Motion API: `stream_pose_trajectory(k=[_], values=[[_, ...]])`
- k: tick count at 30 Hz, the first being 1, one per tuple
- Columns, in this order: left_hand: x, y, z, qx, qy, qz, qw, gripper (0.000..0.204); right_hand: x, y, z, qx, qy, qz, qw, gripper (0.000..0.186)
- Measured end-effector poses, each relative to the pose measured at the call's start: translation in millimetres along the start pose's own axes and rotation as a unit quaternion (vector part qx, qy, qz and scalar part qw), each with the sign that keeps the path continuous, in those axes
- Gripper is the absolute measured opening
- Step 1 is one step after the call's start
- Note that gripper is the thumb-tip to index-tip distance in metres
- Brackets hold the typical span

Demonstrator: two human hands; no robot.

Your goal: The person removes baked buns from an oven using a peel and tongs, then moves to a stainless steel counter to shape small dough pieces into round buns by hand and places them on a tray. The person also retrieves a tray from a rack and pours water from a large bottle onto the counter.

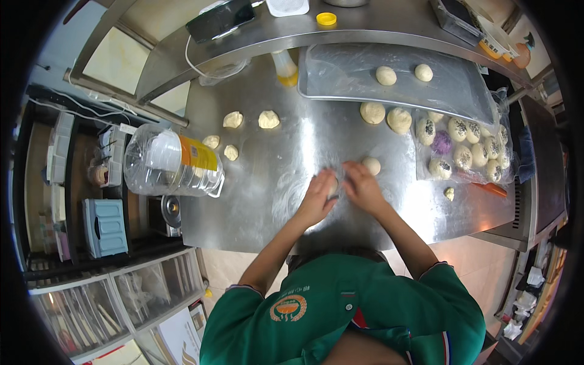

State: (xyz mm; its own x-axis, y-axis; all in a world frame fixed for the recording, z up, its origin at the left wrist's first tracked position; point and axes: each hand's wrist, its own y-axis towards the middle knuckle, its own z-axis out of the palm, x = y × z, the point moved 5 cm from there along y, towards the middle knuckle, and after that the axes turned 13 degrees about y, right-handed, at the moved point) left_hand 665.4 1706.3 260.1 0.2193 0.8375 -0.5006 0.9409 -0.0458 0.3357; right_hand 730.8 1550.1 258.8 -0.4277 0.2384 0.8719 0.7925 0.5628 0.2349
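Note:
On the steel worktop, my left hand (pixel 317 196) curves over a pale dough piece (pixel 333 186), mostly hidden by its fingers. My right hand (pixel 362 187) is open beside it, fingers bent and slightly apart, just below and left of a smooth dough ball (pixel 371 165). Two larger rounds (pixel 399 120) sit farther back. Several rough dough lumps (pixel 268 119) lie to the left. A steel tray (pixel 340 79) at the back holds two balls (pixel 385 75).
A large clear jug (pixel 164 164) occupies the left. Seeded and purple buns (pixel 462 156) lie on plastic at right, beside an orange-handled tool (pixel 491 190). An overhead shelf (pixel 389 33) spans the back, with a squeeze bottle (pixel 283 67) below. Drawers (pixel 85 313) stand lower left.

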Motion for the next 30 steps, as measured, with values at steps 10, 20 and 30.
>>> stream_pose_trajectory(k=[10, 20, 30], values=[[62, 16, 23, -0.072, -0.142, -0.256, 0.954, 0.046, -28, 8, -23, -0.015, 0.098, 0.024, 0.995, 0.046], [-53, 62, 138, 0.049, 0.008, 0.054, 0.997, 0.067, -92, 128, -358, -0.388, -0.291, -0.022, 0.874, 0.053], [-36, 121, 110, 0.065, -0.733, -0.353, 0.578, 0.038, 25, 67, -207, -0.224, -0.148, -0.132, 0.954, 0.022]])
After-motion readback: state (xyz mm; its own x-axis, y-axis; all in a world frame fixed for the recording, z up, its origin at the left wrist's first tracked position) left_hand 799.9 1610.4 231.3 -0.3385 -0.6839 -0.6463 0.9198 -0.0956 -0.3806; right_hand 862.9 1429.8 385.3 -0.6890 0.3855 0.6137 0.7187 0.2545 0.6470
